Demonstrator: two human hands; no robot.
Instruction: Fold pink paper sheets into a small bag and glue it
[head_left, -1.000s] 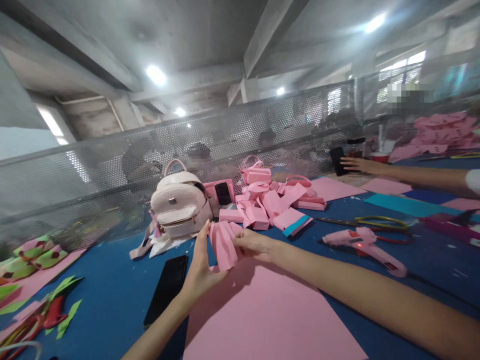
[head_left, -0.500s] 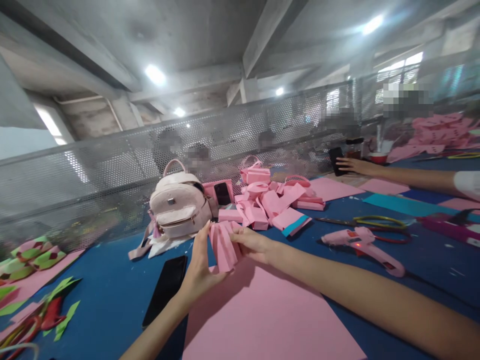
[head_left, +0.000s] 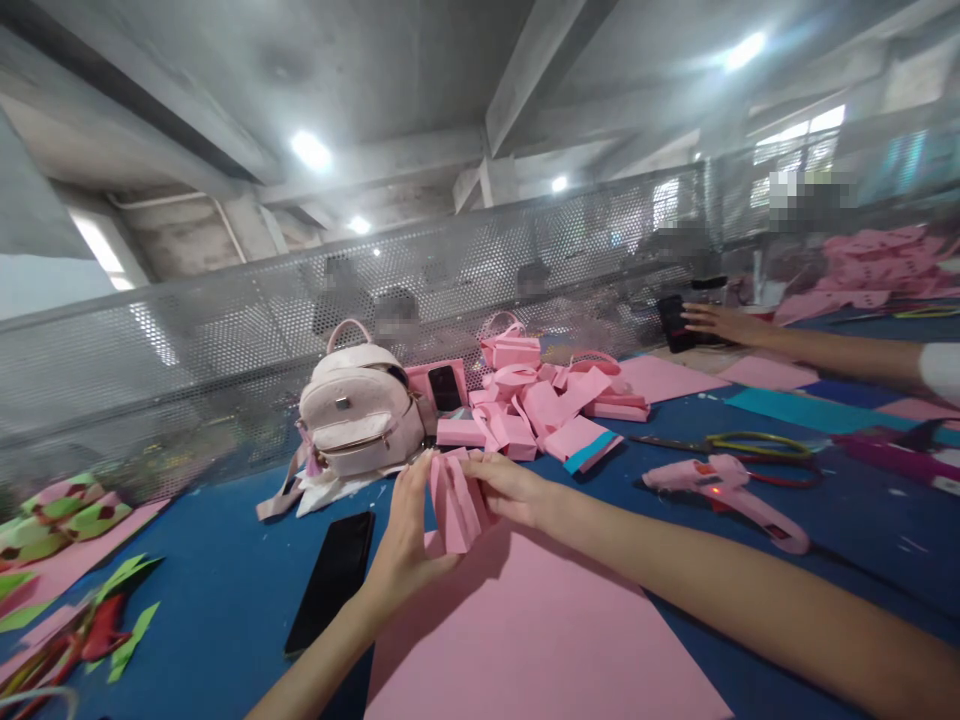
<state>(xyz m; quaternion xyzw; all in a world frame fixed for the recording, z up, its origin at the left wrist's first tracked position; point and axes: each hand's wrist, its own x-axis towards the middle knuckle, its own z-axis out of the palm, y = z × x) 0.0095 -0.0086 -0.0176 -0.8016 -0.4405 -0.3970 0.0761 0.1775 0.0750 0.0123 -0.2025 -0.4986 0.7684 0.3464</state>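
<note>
Both my hands hold a pleated, fan-folded piece of pink paper [head_left: 456,500] upright above a large flat pink sheet [head_left: 540,630] on the blue table. My left hand [head_left: 405,540] presses the paper's left side with fingers closed against it. My right hand [head_left: 510,490] pinches the right side from above. A black phone [head_left: 334,580] lies just left of my left wrist.
A pale pink backpack [head_left: 360,410] stands behind my hands, beside a heap of folded pink paper pieces [head_left: 555,405]. A pink glue gun [head_left: 724,485] and scissors [head_left: 750,443] lie to the right. Another person's hand [head_left: 720,322] touches a dark phone far right. Green paper scraps [head_left: 67,505] lie at left.
My hands have squeezed the pleated paper into a tighter, narrower bundle and lowered it slightly. The other person's hand shifted a little upward.
</note>
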